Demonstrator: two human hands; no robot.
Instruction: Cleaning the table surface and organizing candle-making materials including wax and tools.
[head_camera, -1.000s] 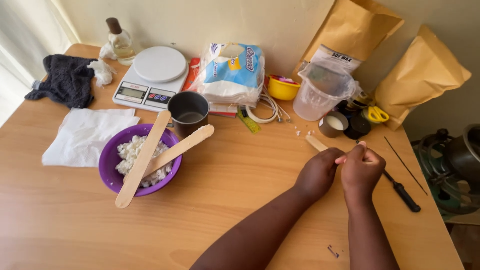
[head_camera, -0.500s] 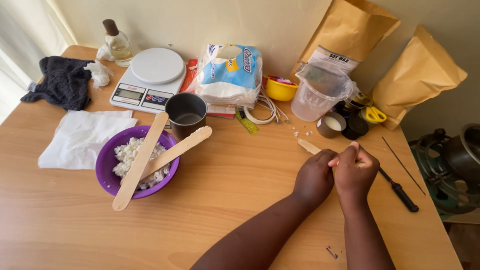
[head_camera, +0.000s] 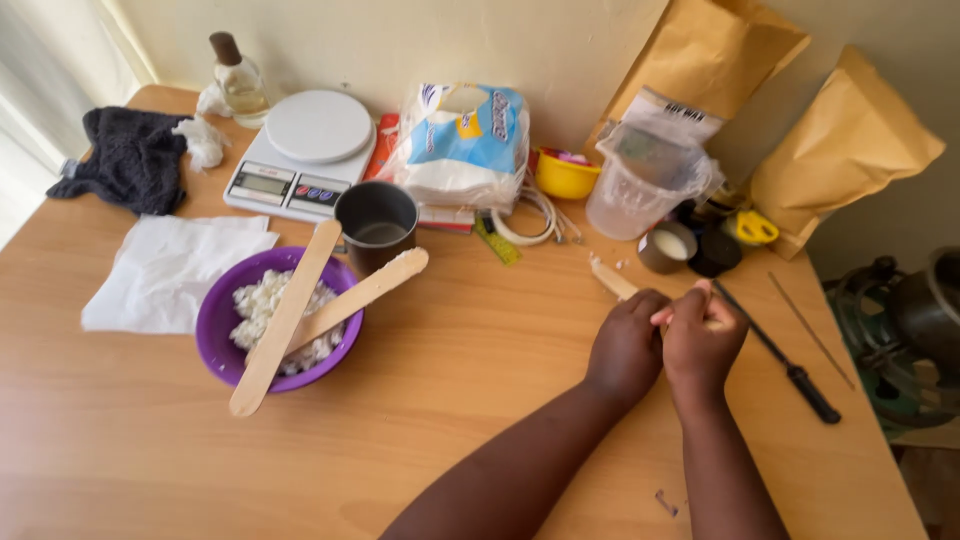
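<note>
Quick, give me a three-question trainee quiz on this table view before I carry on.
1. True or false: two flat wooden sticks lie across the purple bowl.
2. What do the left hand and right hand grip together? A) wooden stick B) a spoon C) a sponge
3. Which thing stands right behind the dark metal cup, near the wall?

Key: 1 true. 2 A; its far end shows beyond the hands. 3 the white kitchen scale.
</note>
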